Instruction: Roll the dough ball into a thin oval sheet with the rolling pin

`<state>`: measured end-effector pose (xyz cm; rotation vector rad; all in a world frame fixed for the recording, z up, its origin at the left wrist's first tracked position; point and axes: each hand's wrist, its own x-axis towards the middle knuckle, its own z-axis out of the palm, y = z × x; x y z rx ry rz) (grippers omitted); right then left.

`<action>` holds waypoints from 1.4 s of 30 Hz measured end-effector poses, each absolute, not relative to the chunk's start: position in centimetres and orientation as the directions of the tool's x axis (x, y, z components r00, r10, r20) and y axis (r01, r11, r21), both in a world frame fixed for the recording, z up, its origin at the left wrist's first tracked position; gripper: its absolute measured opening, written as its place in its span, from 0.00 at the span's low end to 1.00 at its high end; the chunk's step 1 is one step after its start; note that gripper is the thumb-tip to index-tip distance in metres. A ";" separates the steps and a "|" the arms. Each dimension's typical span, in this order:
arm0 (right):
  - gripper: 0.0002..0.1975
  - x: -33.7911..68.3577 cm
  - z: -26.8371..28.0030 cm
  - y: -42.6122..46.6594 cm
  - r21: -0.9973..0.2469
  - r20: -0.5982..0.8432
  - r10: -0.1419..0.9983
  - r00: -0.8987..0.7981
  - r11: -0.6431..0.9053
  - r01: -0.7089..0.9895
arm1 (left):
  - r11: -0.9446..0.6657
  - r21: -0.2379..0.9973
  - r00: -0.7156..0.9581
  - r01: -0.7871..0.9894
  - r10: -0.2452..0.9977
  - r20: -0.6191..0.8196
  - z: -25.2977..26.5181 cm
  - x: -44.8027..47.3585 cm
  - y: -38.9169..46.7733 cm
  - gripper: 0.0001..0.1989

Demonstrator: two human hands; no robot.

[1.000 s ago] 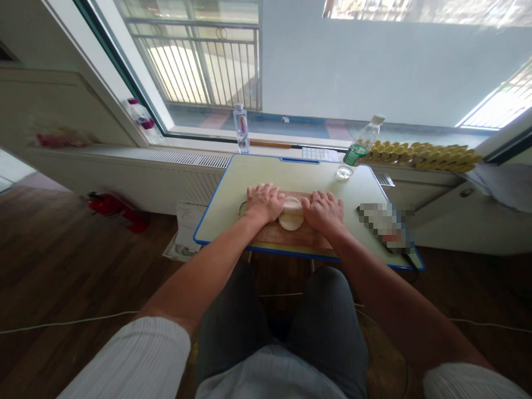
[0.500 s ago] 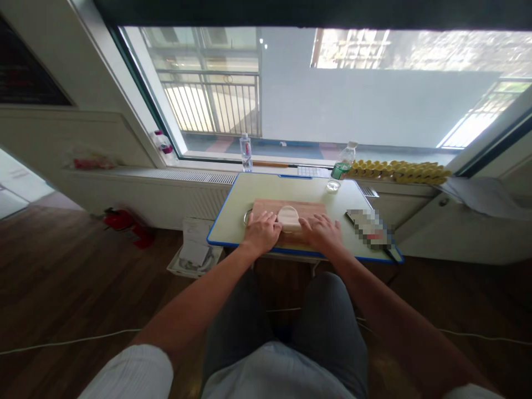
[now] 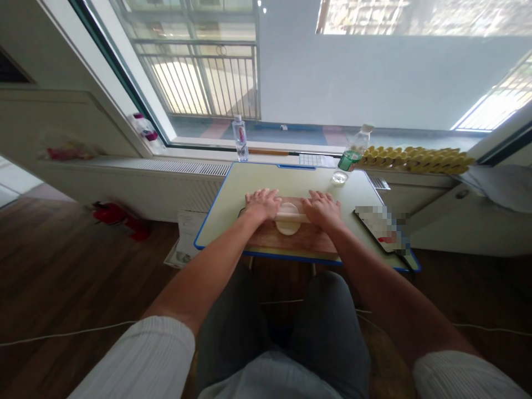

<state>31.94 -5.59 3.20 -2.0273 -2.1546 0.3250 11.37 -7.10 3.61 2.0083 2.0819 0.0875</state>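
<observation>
A pale wooden rolling pin [image 3: 296, 218] lies across a thin round of dough [image 3: 288, 228] on a wooden board [image 3: 270, 238]. My left hand [image 3: 263, 204] presses on the pin's left end, its fingers stretched forward over the board. On the right end rests my right hand [image 3: 322, 208], palm down, with its fingers stretched out too. Both palms cover the pin's ends, so only its middle shows. Dough sticks out in front of the pin and behind it.
The board sits on a small blue-edged table [image 3: 216, 205]. A green-labelled bottle [image 3: 351, 158] stands at the back right, and a phone-like device [image 3: 380, 228], partly blurred out, lies at the right. Another clear bottle [image 3: 240, 138] is by the window. A fire extinguisher [image 3: 120, 220] stands left.
Both hands have pushed away from me across the board, taking the rolling pin toward the dough's far part. More dough now shows on my side. The camera view has tipped down.
</observation>
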 end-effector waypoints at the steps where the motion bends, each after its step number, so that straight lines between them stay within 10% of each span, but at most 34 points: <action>1: 0.35 31.9 3.2 -5.1 -0.280 -0.034 0.998 -0.057 0.046 0.959 | 0.047 0.209 -0.019 0.977 0.991 -0.135 3.6 11.4 -6.7 0.35; 42: 0.36 32.0 2.9 -8.7 -0.267 0.029 0.998 -0.062 0.068 0.961 | -0.016 0.193 0.021 0.981 1.000 -0.022 2.9 11.8 -9.4 0.37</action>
